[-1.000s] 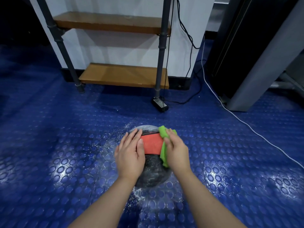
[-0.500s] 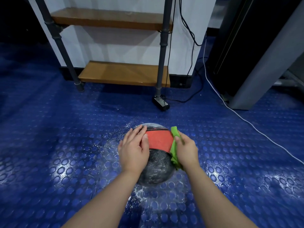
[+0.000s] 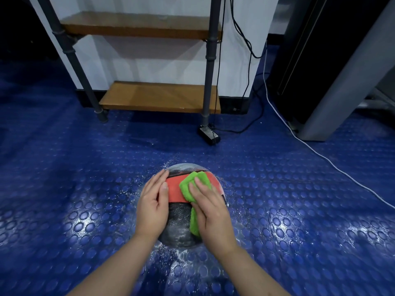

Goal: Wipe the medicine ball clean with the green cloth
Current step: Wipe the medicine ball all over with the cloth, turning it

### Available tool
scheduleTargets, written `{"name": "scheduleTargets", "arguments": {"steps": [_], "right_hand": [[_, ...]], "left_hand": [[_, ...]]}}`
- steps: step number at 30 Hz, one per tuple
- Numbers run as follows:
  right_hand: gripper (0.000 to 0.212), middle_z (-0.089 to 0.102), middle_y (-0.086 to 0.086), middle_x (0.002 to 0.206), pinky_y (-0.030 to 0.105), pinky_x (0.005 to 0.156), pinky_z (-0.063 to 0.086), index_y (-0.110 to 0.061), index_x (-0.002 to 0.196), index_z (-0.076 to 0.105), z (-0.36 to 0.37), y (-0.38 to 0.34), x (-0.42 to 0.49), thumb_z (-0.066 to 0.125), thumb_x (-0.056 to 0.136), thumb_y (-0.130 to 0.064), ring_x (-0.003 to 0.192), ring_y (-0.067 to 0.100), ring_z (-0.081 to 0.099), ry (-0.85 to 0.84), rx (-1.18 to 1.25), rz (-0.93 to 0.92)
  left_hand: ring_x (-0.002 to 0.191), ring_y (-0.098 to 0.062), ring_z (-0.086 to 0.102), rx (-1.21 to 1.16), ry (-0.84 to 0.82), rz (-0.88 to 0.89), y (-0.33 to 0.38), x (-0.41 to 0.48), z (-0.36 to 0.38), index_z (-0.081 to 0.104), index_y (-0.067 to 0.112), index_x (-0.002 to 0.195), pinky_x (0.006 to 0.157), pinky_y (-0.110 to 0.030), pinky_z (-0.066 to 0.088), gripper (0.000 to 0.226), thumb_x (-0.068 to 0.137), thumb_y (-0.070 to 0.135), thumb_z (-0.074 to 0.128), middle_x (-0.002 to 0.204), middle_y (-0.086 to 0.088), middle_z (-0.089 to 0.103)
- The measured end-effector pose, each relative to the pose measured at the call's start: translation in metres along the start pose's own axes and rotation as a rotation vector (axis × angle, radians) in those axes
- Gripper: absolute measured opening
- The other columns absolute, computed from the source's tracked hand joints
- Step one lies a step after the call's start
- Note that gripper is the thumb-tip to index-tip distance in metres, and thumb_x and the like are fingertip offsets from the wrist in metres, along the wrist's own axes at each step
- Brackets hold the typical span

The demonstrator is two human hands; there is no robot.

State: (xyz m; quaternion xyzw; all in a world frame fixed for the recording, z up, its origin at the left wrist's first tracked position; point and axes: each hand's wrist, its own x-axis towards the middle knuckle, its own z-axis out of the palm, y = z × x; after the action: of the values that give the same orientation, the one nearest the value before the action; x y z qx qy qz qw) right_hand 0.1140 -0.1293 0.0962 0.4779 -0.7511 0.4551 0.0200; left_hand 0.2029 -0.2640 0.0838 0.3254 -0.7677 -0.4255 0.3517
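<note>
— Where's the medicine ball (image 3: 179,222) sitting?
— Lower centre, on the blue floor (image 3: 85,178). The left hand (image 3: 152,205) is bracing it, fingers flat together. The right hand (image 3: 210,212) is pressing the green cloth (image 3: 187,187) on top, fingers straight.
— Nearby?
— A shelf (image 3: 158,97) is standing upper centre and a white cable (image 3: 320,155) is trailing right.

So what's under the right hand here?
The green cloth, pressed flat by the right hand onto the medicine ball, across its red band. The ball's surface under cloth and palm is covered.

Open floor (image 3: 64,189) around ball (image 3: 179,227), shelf rack (image 3: 158,97) beyond, cable (image 3: 320,155) right
</note>
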Motion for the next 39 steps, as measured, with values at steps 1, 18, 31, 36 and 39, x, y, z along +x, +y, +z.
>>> {"name": "scheduleTargets", "arguments": {"steps": [1,18,31,36,39], "right_hand": [[0.041,0.047,-0.006,0.144,0.031,0.116,0.026,-0.02,0.135,0.053,0.002,-0.001,-0.001,0.052,0.094,-0.012,0.135,0.014,0.041,0.006,-0.005,-0.022],[0.028,0.067,-0.003,0.097,0.041,0.092,0.051,-0.025,0.119,0.065,-0.029,0.025,0.044,0.048,0.097,-0.031,0.089,0.016,0.06,0.16,0.282,0.94],[0.037,0.054,0.001,0.135,0.036,0.103,0.042,-0.024,0.136,0.051,-0.017,0.004,0.069,0.042,0.1,-0.03,0.125,0.019,0.049,-0.094,0.03,0.668],[0.032,0.061,0.006,0.125,0.032,0.089,0.042,-0.022,0.125,0.058,-0.018,0.0,0.075,0.037,0.102,-0.03,0.108,0.021,0.054,-0.09,-0.021,0.782],[0.041,0.038,0.004,0.15,0.03,0.118,0.018,-0.016,0.14,0.046,-0.003,-0.022,0.048,0.036,0.1,-0.01,0.141,0.015,0.028,-0.072,-0.061,0.489]], "left_hand": [[0.135,-0.005,0.042,-0.017,-0.002,0.002,-0.002,0.0,-0.003,0.052,0.034,0.132,0.116,-0.041,0.033,0.044,0.096,0.049,0.034,0.139,0.017,0.051],[0.135,-0.011,0.041,0.153,-0.013,0.037,0.015,0.004,0.017,0.056,0.039,0.131,0.112,-0.047,0.033,0.048,0.094,0.055,0.03,0.134,0.027,0.048],[0.13,-0.01,0.045,0.053,0.019,0.024,-0.003,0.008,0.006,0.06,0.033,0.13,0.112,-0.041,0.036,0.046,0.096,0.051,0.035,0.134,0.021,0.053],[0.131,-0.014,0.046,0.063,0.029,0.047,-0.004,0.002,0.008,0.061,0.031,0.13,0.111,-0.046,0.037,0.045,0.098,0.049,0.035,0.135,0.019,0.056],[0.129,-0.008,0.047,0.052,0.035,0.044,-0.008,0.001,0.0,0.061,0.03,0.129,0.111,-0.033,0.036,0.044,0.098,0.046,0.034,0.134,0.018,0.056]]}}
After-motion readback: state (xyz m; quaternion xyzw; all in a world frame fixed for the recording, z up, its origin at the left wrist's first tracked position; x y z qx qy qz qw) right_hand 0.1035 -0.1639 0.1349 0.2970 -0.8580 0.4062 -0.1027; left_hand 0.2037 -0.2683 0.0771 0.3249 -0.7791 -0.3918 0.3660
